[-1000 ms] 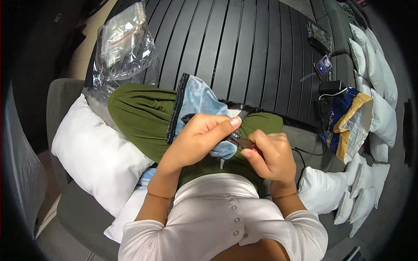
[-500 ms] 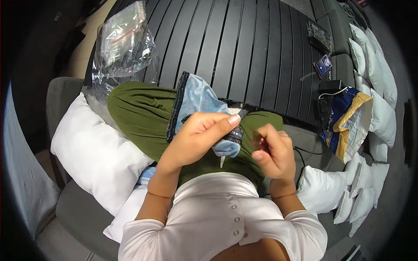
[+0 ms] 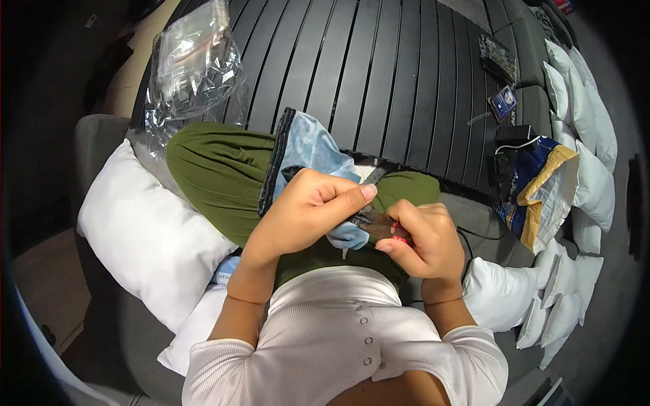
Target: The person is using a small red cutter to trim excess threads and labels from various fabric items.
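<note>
In the head view, I see the left hand (image 3: pixel 305 210) with its fingers closed on a light blue cloth (image 3: pixel 311 145). This cloth lies over the green trousers (image 3: pixel 217 159), under these fingers and also beyond them. The right hand (image 3: pixel 428 240) is just beside, its fingers bent; because of blur and shadow, I cannot tell if they grip the cloth. Farther beyond the fingers is the black slatted worktop (image 3: pixel 386 88); left of the left fingers lies a white pillow (image 3: pixel 142 223).
</note>
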Motion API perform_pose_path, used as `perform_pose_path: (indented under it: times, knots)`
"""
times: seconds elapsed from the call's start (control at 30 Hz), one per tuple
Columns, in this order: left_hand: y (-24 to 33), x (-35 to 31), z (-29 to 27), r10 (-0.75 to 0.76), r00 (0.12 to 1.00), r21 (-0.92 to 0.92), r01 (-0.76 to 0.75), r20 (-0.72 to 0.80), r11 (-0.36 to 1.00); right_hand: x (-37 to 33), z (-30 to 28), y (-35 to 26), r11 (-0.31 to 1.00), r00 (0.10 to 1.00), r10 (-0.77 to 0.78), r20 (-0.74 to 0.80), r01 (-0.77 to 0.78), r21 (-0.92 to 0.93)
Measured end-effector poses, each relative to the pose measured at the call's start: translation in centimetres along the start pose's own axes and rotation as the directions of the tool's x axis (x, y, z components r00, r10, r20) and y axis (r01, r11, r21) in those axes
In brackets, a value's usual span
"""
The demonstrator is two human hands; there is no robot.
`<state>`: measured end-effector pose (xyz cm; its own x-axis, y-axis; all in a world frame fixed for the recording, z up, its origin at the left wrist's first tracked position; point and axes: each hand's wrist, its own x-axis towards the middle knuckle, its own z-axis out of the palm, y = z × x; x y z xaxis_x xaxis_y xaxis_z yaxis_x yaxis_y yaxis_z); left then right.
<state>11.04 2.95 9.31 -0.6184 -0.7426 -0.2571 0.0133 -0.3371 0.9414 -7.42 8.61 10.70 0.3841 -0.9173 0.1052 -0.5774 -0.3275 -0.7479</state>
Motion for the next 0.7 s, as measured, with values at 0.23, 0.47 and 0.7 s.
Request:
perform_pose_path:
  times: [0.23,0.47,0.7]
  knots:
    - [0.17,0.12,-0.4,-0.05,0.999,0.116,0.047,0.02,0.992,0.02,-0.1,-0.37,0.998,1.0,0.003,0.027,-0.002,-0.065]
    - [0.32,0.02,-0.34,-0.06,0.998,0.077,0.06,0.005,0.995,-0.14,0.25,0.0,0.998,0.997,0.061,-0.044,-0.062,-0.026]
    - [0.54,-0.1,-0.34,-0.052,0.999,0.021,0.052,-0.015,0.998,-0.3,-0.01,0.12,0.991,0.985,0.133,-0.115,-0.13,0.028]
